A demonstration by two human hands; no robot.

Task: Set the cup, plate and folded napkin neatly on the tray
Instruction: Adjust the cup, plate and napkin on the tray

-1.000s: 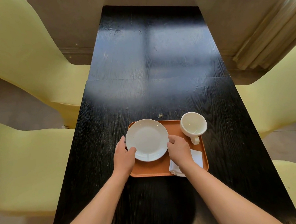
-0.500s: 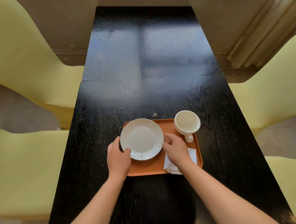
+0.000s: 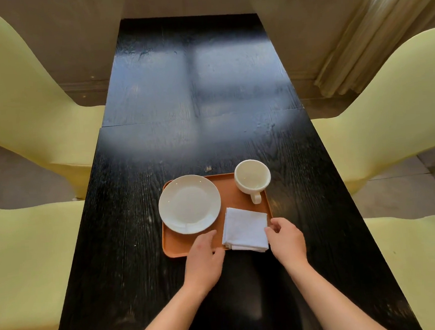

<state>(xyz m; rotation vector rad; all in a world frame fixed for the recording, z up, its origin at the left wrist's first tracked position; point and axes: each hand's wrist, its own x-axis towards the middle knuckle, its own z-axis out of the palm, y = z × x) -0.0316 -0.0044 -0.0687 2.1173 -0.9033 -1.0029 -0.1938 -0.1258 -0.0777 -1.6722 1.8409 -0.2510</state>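
An orange tray (image 3: pixel 229 197) lies on the black table. A white plate (image 3: pixel 189 203) rests on its left half, slightly over the left rim. A white cup (image 3: pixel 252 179) stands at the tray's far right corner, handle toward me. A folded white napkin (image 3: pixel 245 228) lies at the near right corner, overhanging the front rim. My right hand (image 3: pixel 287 239) pinches the napkin's right edge. My left hand (image 3: pixel 205 258) rests flat over the tray's front rim, just left of the napkin, fingers apart and holding nothing.
The black wooden table (image 3: pixel 194 102) stretches far ahead. Pale yellow chairs stand on both sides, one at far left (image 3: pixel 20 83) and one at far right (image 3: pixel 392 106). A curtain (image 3: pixel 382 29) hangs at the back right.
Both hands left the plate's edges and drew back toward me. My right hand moved to the napkin's right edge, uncovering it. My left hand dropped to the tray's front rim.
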